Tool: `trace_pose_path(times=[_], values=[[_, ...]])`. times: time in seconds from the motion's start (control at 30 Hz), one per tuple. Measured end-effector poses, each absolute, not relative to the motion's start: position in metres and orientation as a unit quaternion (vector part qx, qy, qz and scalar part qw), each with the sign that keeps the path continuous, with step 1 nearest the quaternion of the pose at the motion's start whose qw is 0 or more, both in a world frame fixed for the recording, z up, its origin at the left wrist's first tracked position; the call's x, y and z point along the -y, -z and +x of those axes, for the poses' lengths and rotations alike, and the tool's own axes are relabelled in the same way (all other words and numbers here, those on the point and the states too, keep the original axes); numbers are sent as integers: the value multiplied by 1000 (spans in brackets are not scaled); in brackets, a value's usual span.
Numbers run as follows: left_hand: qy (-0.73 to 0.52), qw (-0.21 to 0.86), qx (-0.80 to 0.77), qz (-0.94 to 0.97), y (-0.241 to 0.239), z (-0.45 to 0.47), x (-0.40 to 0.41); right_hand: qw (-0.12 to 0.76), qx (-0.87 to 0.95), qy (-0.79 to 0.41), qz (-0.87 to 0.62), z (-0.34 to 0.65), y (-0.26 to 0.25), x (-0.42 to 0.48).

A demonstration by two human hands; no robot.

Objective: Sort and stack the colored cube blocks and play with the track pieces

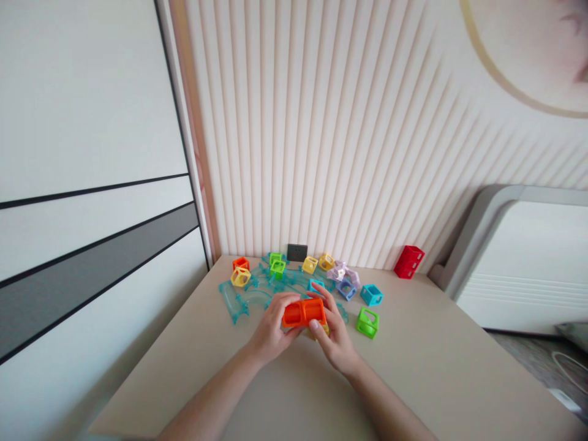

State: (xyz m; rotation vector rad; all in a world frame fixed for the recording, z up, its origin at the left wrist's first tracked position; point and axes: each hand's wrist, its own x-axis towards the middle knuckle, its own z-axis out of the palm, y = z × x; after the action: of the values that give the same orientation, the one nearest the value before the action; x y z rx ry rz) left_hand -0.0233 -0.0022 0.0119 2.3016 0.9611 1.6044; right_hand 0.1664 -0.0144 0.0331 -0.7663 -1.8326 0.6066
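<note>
Two orange hollow cube blocks (303,312) sit side by side between my hands above the table. My left hand (272,327) is closed round the left block. My right hand (335,337) grips the right block, thumb on its near face and fingers behind. Part of a yellow block (321,332) shows beneath the right orange block, partly covered by my right thumb. Just beyond the hands, a cyan block (316,285) lies among clear teal track pieces (261,295). To the right of my right hand rests a green block (368,323).
On the beige table (184,380) lie a blue block (346,290), a cyan block (372,295), lilac pieces (342,271), and yellow, green and orange blocks toward the back. A red block stack (408,262) stands by the ribbed wall (312,135). A white cabinet (92,122) borders the left.
</note>
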Motion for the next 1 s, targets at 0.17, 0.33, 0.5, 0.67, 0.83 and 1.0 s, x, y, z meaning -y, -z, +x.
trace_pose_path(times=[0.17, 0.33, 0.5, 0.67, 0.83, 1.0], values=[[-527, 91, -299, 790, -13, -23, 3, 510, 724, -321, -336, 161, -31, 14], [-533, 49, -287, 795, -15, -24, 3, 508, 681, -401, -343, 158, -29, 14], [-534, 10, -257, 805, -20, -24, 4, 512, 667, -430, -328, 158, -31, 15], [-523, -5, -248, 815, -21, -27, 4, 519, 661, -427, -334, 154, -34, 19], [-515, 7, -259, 817, -17, -28, 3, 523, 657, -428, -334, 153, -32, 18], [-518, 32, -259, 815, -16, -26, 3, 519, 680, -395, -333, 155, -32, 17]])
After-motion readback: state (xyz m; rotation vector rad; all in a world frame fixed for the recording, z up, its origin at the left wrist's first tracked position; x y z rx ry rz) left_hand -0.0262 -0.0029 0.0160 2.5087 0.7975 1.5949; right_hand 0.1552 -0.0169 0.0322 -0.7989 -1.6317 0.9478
